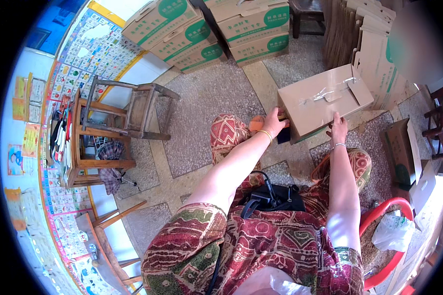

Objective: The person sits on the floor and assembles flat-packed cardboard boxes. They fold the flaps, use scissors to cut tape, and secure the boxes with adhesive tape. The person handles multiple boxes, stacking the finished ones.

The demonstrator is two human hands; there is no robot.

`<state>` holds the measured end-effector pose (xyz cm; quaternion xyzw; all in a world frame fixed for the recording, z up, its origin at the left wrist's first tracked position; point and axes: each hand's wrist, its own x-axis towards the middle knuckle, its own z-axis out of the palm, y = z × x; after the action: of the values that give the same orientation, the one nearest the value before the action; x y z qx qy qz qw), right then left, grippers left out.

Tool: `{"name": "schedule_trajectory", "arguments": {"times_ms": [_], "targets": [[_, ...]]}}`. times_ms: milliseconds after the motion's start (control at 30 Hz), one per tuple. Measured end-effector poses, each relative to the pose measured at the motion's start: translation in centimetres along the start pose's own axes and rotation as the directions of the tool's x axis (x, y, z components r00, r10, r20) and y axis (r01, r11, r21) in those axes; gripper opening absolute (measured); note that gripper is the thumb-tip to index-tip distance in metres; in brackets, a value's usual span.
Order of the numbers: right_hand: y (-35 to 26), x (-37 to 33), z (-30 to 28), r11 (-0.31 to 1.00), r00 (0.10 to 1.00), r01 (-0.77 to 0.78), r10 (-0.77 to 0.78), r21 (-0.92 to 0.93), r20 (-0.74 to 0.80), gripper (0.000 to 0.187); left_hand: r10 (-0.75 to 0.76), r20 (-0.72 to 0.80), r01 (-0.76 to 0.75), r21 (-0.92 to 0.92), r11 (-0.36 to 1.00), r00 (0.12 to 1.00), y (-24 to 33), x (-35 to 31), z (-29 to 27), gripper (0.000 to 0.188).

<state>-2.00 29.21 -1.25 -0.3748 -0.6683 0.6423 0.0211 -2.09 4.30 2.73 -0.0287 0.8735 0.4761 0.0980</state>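
Observation:
A brown cardboard box [312,101] sits in front of me, tilted in view, with strips of shiny clear tape across its top and a cut-out flap near its right end. My left hand [274,123], a yellow bangle on the wrist, is closed at the box's near left corner; part of its fingers is hidden. My right hand [338,130], with a thin bracelet, grips the near long side, one finger reaching over the top edge. Beneath the left hand is a dark item I cannot make out, and an orange one lies beside it.
Printed cartons [253,32] stand stacked at the far side. Flattened cartons [357,37] lean upright at the far right. A wooden chair [142,110] stands left. Near right, a red-rimmed tub [364,223] holds brown stuff and a white plastic bag [394,232]; an open carton [399,152] stands beyond it.

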Motion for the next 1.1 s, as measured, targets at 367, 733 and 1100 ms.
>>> {"name": "schedule_trajectory", "arguments": {"times_ms": [367, 733, 1100], "targets": [[1.1, -0.7, 0.1, 0.993, 1.0, 0.0, 0.001, 0.117, -0.002, 0.083, 0.052, 0.03, -0.057, 0.188, 0.981, 0.998, -4.9, 1.7, 2.3, 0.029], [-1.5, -2.8, -1.2, 0.984, 0.998, -0.029, 0.02, 0.175, 0.056, 0.055, -0.2, 0.191, 0.132, 0.316, 0.939, 0.961, 2.4, 0.0, -1.3, 0.041], [-7.5, -9.5, -12.5, 0.729, 0.913, 0.38, -0.395, 0.569, -0.103, 0.039, 0.032, 0.204, -0.001, -0.151, 0.988, 0.978, -8.0, 5.5, 1.9, 0.032]]}}
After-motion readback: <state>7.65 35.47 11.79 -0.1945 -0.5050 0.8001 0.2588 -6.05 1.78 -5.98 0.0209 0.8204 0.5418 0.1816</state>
